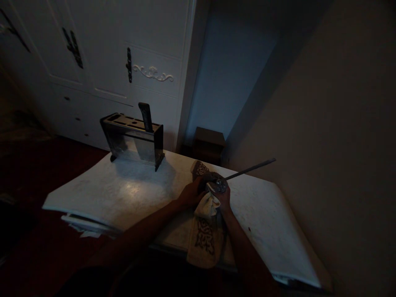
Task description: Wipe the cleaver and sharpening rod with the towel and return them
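Note:
Both my hands meet over the middle of a white table top (130, 194). My left hand (191, 193) is closed on the dark handle end of a long thin metal rod (250, 168), probably a sharpening steel, which points up and to the right. My right hand (223, 197) is closed on a beige patterned cloth (204, 231), pressing it against the tool's metal collar. The cloth hangs down over the table's near edge. The light is dim and the fingers are partly hidden.
A metal knife block (133, 140) with one dark-handled knife (145, 116) in it stands at the table's back left. White cupboard doors (102, 53) stand behind. A small brown box (208, 142) sits on the floor past the table. A wall (334, 156) runs along the right.

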The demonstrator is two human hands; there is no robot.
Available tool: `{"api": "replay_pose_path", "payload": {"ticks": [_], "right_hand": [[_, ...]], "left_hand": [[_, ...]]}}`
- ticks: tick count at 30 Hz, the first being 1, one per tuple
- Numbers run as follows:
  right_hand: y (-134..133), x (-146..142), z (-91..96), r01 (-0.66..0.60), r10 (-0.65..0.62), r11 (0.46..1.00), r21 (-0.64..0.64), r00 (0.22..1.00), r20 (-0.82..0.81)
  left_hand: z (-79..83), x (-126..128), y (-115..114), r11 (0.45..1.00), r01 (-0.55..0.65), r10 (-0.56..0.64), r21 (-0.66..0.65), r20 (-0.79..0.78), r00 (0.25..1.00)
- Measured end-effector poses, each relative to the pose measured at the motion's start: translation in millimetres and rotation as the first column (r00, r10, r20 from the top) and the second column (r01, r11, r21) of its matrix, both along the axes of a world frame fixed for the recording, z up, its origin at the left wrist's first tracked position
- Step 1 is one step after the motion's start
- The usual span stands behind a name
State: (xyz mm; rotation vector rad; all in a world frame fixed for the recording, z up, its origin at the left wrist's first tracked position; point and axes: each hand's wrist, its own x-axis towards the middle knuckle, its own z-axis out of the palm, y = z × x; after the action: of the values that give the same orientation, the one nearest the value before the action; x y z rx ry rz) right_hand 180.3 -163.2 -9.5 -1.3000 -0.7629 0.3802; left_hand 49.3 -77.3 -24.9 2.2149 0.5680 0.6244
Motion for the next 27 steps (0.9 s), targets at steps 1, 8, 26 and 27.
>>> {"api": "replay_pose_path", "payload": {"ticks": [1, 8, 26, 27], "right_hand": [[-0.6, -0.1, -0.3, -0.014, 0.014, 1.0, 0.001, 1.0, 0.017], [-1.4, 2.7, -5.5, -0.032, 0.032, 0.999, -0.002, 0.999, 0.043], [-3.8, -0.4, 3.3, -0.067, 0.066, 0.998, -0.02, 0.997, -0.029], [-3.7, -0.3, 2.7, -0.051, 0.05, 0.999, -0.018, 0.998, -0.036]], "left_hand": [[-0.1, 0.4, 0.6, 1.0, 0.013, -0.013, -0.002, -0.003, 1.0], [6.7, 1.3, -2.1, 0.999, 0.004, -0.007, -0.033, -0.097, 0.995], [-0.2, 2.5, 39.3, 0.819, 0.32, -0.168, -0.477, 0.335, 0.927], [1.2, 1.1, 40.8, 0.805, 0.334, -0.179, -0.491, 0.335, 0.925]]}}
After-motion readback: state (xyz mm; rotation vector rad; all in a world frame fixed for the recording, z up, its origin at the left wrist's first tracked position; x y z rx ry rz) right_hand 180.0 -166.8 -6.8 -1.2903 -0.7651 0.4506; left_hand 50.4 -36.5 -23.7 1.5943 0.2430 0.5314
